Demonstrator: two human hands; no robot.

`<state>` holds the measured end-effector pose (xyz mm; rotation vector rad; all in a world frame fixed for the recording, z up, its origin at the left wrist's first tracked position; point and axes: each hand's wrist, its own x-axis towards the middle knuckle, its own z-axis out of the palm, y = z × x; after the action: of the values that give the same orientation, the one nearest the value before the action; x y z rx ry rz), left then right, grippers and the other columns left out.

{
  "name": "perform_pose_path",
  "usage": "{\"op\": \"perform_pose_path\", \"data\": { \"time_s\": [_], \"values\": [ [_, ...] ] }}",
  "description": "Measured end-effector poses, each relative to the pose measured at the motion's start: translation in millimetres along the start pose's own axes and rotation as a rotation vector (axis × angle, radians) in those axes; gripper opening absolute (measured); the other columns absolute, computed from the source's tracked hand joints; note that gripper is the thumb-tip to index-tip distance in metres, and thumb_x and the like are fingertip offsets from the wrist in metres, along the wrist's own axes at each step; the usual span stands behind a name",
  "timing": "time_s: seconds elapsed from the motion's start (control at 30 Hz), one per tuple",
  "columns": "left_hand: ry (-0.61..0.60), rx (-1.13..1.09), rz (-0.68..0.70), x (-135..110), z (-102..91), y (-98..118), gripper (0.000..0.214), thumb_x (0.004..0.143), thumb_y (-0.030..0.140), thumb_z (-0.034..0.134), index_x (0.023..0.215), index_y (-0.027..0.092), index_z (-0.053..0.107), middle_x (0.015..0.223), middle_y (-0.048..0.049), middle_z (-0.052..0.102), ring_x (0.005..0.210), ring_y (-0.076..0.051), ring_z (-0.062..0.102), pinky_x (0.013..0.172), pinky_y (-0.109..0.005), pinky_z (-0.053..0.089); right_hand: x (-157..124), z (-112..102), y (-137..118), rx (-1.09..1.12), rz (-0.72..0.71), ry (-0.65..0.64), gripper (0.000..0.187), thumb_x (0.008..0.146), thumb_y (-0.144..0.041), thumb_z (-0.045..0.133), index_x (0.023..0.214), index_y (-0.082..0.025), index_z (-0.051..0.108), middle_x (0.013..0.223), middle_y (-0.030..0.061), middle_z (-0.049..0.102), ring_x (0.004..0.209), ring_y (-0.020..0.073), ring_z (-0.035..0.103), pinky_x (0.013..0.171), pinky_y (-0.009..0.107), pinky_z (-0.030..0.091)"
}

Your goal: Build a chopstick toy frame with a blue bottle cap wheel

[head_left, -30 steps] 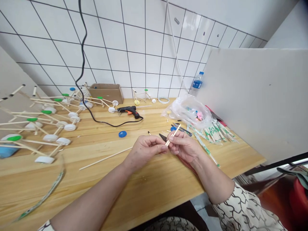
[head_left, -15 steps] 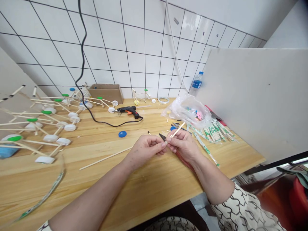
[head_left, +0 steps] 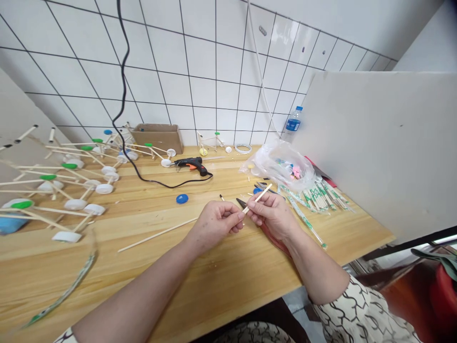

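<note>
A short pale wooden stick [head_left: 264, 192] slants up to the right between my hands. My left hand [head_left: 220, 220] pinches its lower end between thumb and finger. My right hand [head_left: 274, 215] is closed round its middle, the upper end sticking out past the fingers. Beneath my right hand lie pliers, their dark jaws [head_left: 241, 203] and red handle [head_left: 275, 241] partly showing. A longer thin stick [head_left: 157, 234] lies on the wooden table [head_left: 221, 290], running behind my left wrist. A dark-tipped stick [head_left: 222, 197] shows just beyond my left hand.
Several stick models with white wheels [head_left: 74, 205] crowd the left. Behind are a black glue gun [head_left: 191, 165], its cord, and a cardboard box [head_left: 159, 139]. A blue cap [head_left: 182, 198] lies mid-table. Right: a plastic bag [head_left: 282, 162], wrapped sticks [head_left: 319, 195], a water bottle [head_left: 293, 121].
Both hands stay almost in place, still pinching the short stick. My left hand and the stick have shifted very slightly left and down.
</note>
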<state>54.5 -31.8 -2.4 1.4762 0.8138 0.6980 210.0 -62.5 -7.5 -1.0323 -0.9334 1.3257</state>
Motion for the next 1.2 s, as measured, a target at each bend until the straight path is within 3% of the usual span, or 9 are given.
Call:
{"op": "perform_pose_path", "data": {
  "time_s": [0.5,0.87,1.2],
  "values": [
    [-0.072,-0.042,-0.048,3.3,-2.5,-3.3,0.025,0.069,0.037,0.065,0.061,0.013,0.063,0.059,-0.0029,0.064,0.053,-0.01,0.055,0.056,-0.022,0.044,0.7,-2.0,0.7,-0.066,-0.024,0.042,0.024,0.056,-0.027,0.08,0.066,-0.015,0.062,0.049,-0.0013,0.063,0.038,0.0052,0.048,0.037,0.015,0.035],
    [-0.086,-0.162,-0.079,3.1,-3.8,-4.2,0.032,0.07,0.044,0.065,0.074,0.012,0.065,0.074,-0.0061,0.068,0.066,-0.014,0.061,0.065,-0.026,0.049,-0.8,1.0,2.0,-0.17,-0.047,-0.032,0.02,0.065,-0.028,0.074,0.066,-0.013,0.061,0.052,-0.0002,0.063,0.044,0.0066,0.052,0.042,0.017,0.036],
    [0.056,-0.171,-0.14,2.5,7.0,-2.9,0.014,0.063,0.023,0.07,0.069,0.012,0.065,0.061,-0.0029,0.068,0.053,-0.01,0.059,0.058,-0.023,0.049,1.6,0.0,7.0,-0.181,-0.069,-0.04,0.017,0.062,-0.025,0.076,0.063,-0.014,0.063,0.051,-0.0019,0.062,0.042,0.0059,0.051,0.042,0.017,0.039]
  ]
}}
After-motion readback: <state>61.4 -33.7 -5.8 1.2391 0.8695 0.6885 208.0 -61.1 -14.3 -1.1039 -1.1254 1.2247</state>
